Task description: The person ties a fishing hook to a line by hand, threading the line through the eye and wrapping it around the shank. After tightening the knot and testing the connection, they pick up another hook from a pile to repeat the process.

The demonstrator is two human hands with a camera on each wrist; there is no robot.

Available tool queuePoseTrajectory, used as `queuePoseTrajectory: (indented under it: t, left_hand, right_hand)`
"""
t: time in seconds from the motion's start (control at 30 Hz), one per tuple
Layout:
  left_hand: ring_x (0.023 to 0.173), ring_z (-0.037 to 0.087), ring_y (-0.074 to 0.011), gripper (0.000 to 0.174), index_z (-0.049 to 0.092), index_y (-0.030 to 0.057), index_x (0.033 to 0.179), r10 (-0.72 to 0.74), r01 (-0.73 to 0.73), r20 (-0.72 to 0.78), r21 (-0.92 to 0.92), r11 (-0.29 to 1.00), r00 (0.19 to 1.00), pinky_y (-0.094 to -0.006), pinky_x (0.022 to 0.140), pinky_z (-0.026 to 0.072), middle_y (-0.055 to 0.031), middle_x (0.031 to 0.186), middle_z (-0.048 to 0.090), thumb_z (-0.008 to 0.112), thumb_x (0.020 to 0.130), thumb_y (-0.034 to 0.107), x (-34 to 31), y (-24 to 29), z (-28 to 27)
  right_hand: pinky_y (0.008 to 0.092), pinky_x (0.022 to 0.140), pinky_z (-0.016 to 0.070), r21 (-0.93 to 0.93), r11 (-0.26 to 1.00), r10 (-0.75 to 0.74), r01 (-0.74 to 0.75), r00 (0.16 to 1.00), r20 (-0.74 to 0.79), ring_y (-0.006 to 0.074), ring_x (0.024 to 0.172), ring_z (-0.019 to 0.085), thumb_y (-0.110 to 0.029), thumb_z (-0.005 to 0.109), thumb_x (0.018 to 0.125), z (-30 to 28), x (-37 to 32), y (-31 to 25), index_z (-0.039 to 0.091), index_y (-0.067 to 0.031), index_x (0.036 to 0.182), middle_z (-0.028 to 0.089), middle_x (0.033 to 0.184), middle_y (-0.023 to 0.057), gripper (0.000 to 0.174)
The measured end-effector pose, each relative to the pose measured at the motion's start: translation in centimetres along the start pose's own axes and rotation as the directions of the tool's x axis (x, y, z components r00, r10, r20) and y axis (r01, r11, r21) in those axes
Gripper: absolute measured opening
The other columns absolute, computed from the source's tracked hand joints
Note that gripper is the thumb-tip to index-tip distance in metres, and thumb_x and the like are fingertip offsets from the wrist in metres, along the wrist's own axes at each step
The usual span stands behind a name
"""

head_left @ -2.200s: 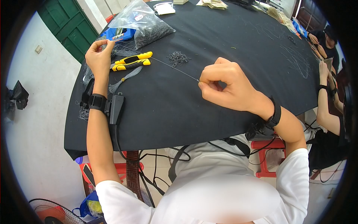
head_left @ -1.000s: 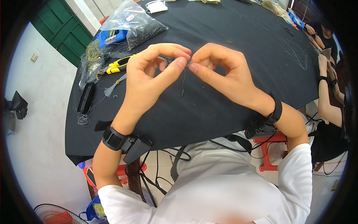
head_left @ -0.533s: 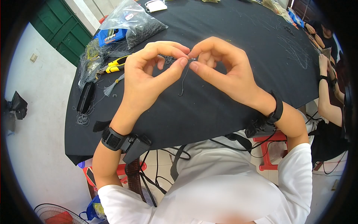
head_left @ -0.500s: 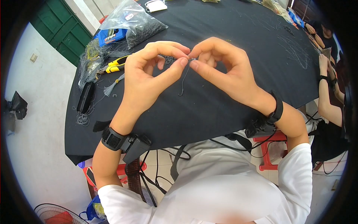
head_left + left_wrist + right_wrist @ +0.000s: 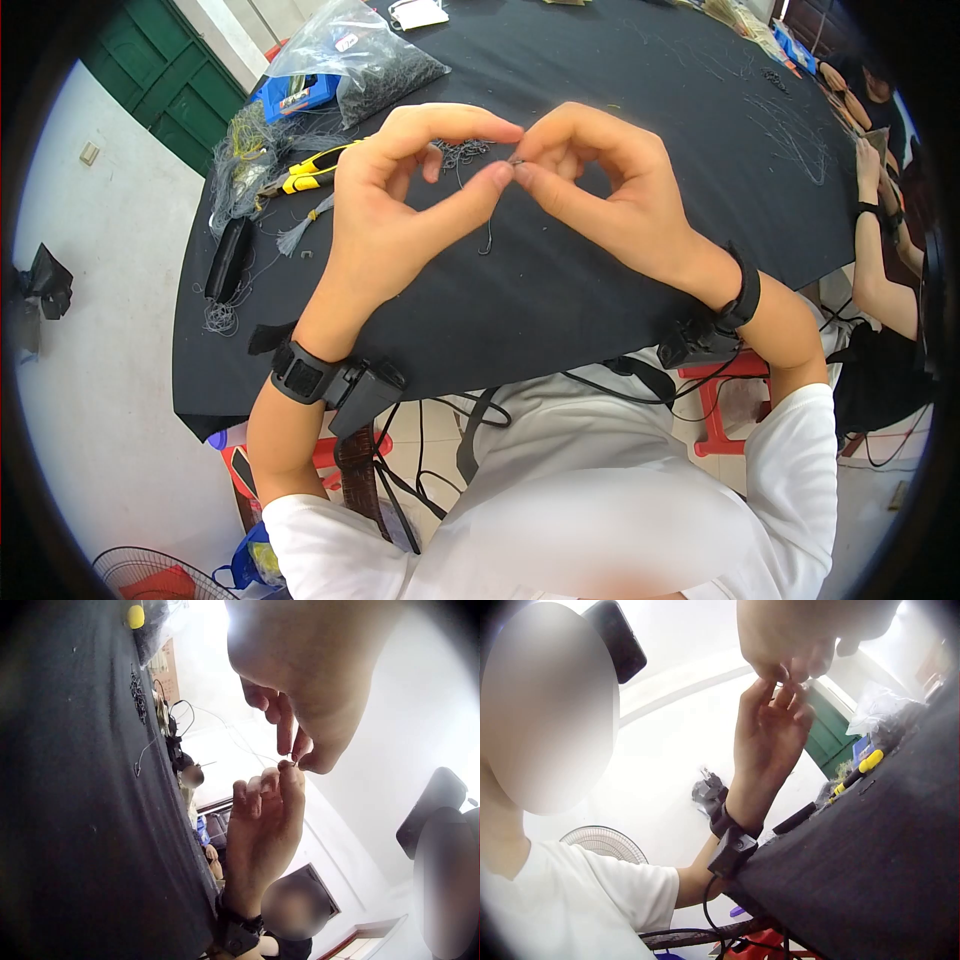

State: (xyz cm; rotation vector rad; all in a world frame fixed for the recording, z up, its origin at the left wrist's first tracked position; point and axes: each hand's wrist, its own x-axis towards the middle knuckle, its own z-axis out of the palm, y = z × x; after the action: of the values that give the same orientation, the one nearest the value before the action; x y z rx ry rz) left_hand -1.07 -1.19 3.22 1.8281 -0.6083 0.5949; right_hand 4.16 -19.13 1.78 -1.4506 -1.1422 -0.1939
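Observation:
My left hand (image 5: pixel 395 220) and right hand (image 5: pixel 620 195) meet fingertip to fingertip over the black table. The right thumb and forefinger pinch a tiny piece of fishing line, mostly hidden by the fingertips. My left forefinger and thumb curl in at the same spot, the forefinger touching the right one. Below the left thumb shows a thin grey line (image 5: pixel 489 238) with a hook-shaped end; the left wrist view shows this hooked end (image 5: pixel 137 769) by the cloth. A small loop (image 5: pixel 784 675) shows between the fingertips in the right wrist view. Behind the left hand lies a dark tangled pile (image 5: pixel 460 152).
Yellow-black pliers (image 5: pixel 305 180) lie left of the left hand, near a tied bundle of line (image 5: pixel 300 232) and a tangle of line (image 5: pixel 240 165). A clear bag (image 5: pixel 390 80) of dark small pieces and a blue box (image 5: pixel 300 92) stand behind. Another person (image 5: pixel 880 200) sits at right.
The left hand has come from the far left, where the line was stretched taut, to meet the right hand. Lately the left forefinger and thumb have closed in on the right fingertips.

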Motion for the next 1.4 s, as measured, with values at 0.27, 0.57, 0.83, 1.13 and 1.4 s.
queuePoseTrajectory:
  t: [0.27, 0.57, 0.83, 1.13, 1.4]
  left_hand:
    - [0.089, 0.052, -0.0099, 0.02, 0.064, 0.0022, 0.092, 0.121, -0.139, 0.121, 0.152, 0.979, 0.985, -0.021, 0.069, 0.0343, -0.0074, 0.103, 0.06, 0.064, 0.073, -0.005, 0.01, 0.21, -0.52]
    - [0.083, 0.051, -0.0082, 0.015, 0.067, 0.0089, 0.082, 0.112, -0.114, 0.018, 0.134, 0.984, 0.994, -0.0213, 0.062, 0.0364, -0.0013, 0.096, 0.064, 0.068, 0.069, 0.002, 0.0, -0.09, -0.14]
    - [0.086, 0.05, -0.0083, 0.017, 0.063, 0.0026, 0.09, 0.133, -0.143, 0.074, 0.153, 0.978, 0.988, -0.0201, 0.069, 0.0337, -0.0077, 0.102, 0.06, 0.063, 0.074, -0.005, -0.11, 0.01, -0.66]
    - [0.087, 0.051, -0.009, 0.02, 0.064, 0.0042, 0.088, 0.19, -0.207, 0.088, 0.268, 0.941, 0.978, -0.0209, 0.067, 0.0332, -0.0062, 0.1, 0.061, 0.066, 0.07, -0.005, -0.06, 0.03, -0.55]
    - [0.086, 0.052, -0.0112, 0.016, 0.065, 0.009, 0.081, 0.218, -0.221, 0.046, 0.336, 0.916, 0.975, -0.0229, 0.067, 0.0366, -0.0013, 0.095, 0.063, 0.068, 0.068, 0.001, 0.13, -0.06, -0.28]
  right_hand:
    - [0.0193, 0.049, 0.0337, -0.034, 0.998, -0.048, 0.048, 0.999, 0.012, 0.0026, 0.053, 0.043, -0.004, 0.061, 0.078, 0.02, -0.06, 0.21, 0.058, -0.0022, 0.082, 0.051, 0.062, -0.0027, 0.005]
    - [0.0191, 0.05, 0.035, -0.118, 0.987, -0.115, 0.109, 0.992, -0.042, 0.0039, 0.053, 0.044, -0.002, 0.06, 0.077, -0.13, 0.05, 0.22, 0.056, -0.0024, 0.078, 0.05, 0.061, -0.0021, 0.004]
    - [0.0192, 0.053, 0.0386, -0.185, 0.974, -0.134, 0.131, 0.991, -0.002, 0.0052, 0.057, 0.05, 0.002, 0.061, 0.076, -0.46, -0.03, -0.23, 0.058, -0.0003, 0.082, 0.055, 0.068, 0.001, 0.007]
    - [0.0221, 0.044, 0.0374, -0.235, 0.955, -0.195, 0.18, 0.98, -0.04, 0.0085, 0.046, 0.047, -0.004, 0.062, 0.074, -0.04, 0.12, -0.15, 0.057, -0.0036, 0.075, 0.048, 0.054, 0.0015, 0.005]
    - [0.0222, 0.044, 0.0373, -0.216, 0.965, -0.156, 0.145, 0.987, -0.033, 0.0093, 0.046, 0.047, -0.005, 0.062, 0.073, 0.07, 0.04, -0.13, 0.055, -0.0037, 0.074, 0.047, 0.053, 0.0013, 0.007]
